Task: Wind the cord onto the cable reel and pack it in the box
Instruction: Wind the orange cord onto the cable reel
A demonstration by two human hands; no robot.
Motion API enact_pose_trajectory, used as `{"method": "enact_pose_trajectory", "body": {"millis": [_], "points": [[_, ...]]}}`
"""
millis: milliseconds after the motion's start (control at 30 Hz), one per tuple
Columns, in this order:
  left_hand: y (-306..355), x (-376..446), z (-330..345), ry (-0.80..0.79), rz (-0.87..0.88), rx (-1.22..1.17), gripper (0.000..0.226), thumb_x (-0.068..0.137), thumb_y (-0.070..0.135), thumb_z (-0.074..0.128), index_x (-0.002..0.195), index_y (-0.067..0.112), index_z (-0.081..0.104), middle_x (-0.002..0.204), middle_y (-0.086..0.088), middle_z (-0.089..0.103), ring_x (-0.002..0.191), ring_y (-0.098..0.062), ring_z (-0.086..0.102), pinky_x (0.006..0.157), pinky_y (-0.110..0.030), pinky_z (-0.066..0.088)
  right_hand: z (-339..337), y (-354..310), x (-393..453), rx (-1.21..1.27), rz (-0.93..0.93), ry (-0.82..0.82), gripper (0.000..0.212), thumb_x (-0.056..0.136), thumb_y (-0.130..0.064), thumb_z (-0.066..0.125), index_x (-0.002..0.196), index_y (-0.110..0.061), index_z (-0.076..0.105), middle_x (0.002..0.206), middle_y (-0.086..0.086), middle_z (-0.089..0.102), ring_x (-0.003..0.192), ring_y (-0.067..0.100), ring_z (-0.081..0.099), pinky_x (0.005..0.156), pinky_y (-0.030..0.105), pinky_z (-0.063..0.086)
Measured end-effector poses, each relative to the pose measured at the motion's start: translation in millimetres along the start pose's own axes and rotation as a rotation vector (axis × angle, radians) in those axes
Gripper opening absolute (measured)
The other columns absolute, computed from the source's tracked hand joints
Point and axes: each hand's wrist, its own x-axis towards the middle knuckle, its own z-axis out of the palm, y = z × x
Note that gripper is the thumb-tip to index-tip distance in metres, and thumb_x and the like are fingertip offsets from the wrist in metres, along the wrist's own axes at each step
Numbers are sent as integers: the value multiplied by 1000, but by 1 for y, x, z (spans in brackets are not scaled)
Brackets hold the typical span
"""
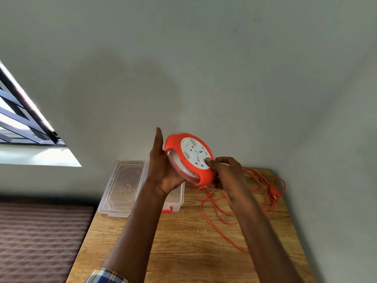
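Orange cable reel (188, 158) held above the worktop (183, 242), cradled on the straight-fingered left hand (163, 166), gripped at its lower rim by the right hand (225, 172). Orange cord (216, 209) loose on worktop; clear box (122, 186) open at left.

One head-worn wide-angle view looks forward and down from close above the counter (183, 242), facing the wall (204, 68); a window (24, 119) lies left.

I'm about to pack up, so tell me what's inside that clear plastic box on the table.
The part of the clear box that shows looks empty, with its lid open beside it. The left hand and forearm cover most of the inside, so I can't confirm the rest.
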Motion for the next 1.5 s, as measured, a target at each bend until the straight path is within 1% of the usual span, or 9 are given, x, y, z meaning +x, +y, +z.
{"method": "enact_pose_trajectory", "body": {"millis": [100,267,400,567,1000,1167,1267,1400,1500], "points": [[-3,-4,-5,-62,11,-17,109,88,69,66,168,12,18,174,-21,15,159,-44,16,129,-63,9,-1,2,-3,34,20,-16,42,87,-30,80,117,-10,60,89,14,71,54,21,71,49,30,53],[-14,-7,7,-97,92,61,120,75,61,86,166,11,27,172,-23,22,158,-45,20,128,-64,11,-8,2,-12,-235,-130,-33,35,91,-46,73,112,-22,59,69,4,75,55,20,71,51,35,57],[-18,-6,11,-113,110,113,101,82,63,78,160,12,41,163,-24,38,149,-46,34,124,-64,23,-11,1,-20,-685,-487,123,43,92,-52,69,128,-32,57,108,-8,72,90,6,70,72,29,56],[-12,-7,10,-92,101,145,77,94,67,60,147,11,60,143,-20,65,129,-40,62,107,-55,51,-11,-9,-29,-857,-989,-16,62,85,-10,77,136,-42,60,134,-8,51,121,16,48,89,35,54],[-9,-5,-2,82,66,253,76,87,73,66,139,17,69,137,-17,69,121,-37,69,100,-53,56,-8,-3,-32,-1010,-891,21,62,90,-20,74,138,-55,56,144,-8,58,124,22,50,97,45,49],[-13,-5,3,134,98,289,64,97,64,55,130,13,74,127,-19,74,117,-36,71,98,-50,58,3,-3,-36,-812,-702,177,66,77,-77,63,137,-52,54,98,-18,74,87,4,67,65,22,51],[-16,-8,7,139,79,296,62,99,66,48,121,18,81,123,-16,77,110,-33,75,90,-47,62,6,-2,-36,-779,-638,238,73,78,-87,52,135,-42,58,91,-12,79,81,7,75,65,23,57],[-13,-8,7,136,90,288,64,93,67,59,128,17,76,128,-16,74,113,-34,72,96,-49,59,-12,-3,-31,-822,-858,170,40,95,-46,69,134,-43,62,106,-13,68,97,13,63,69,29,54],[-10,-7,5,108,61,287,73,87,70,64,135,15,71,131,-17,72,115,-36,71,96,-50,59,-24,5,-24,-866,-986,-83,58,92,-8,72,132,-49,64,139,-10,51,118,14,49,77,26,52]]}}
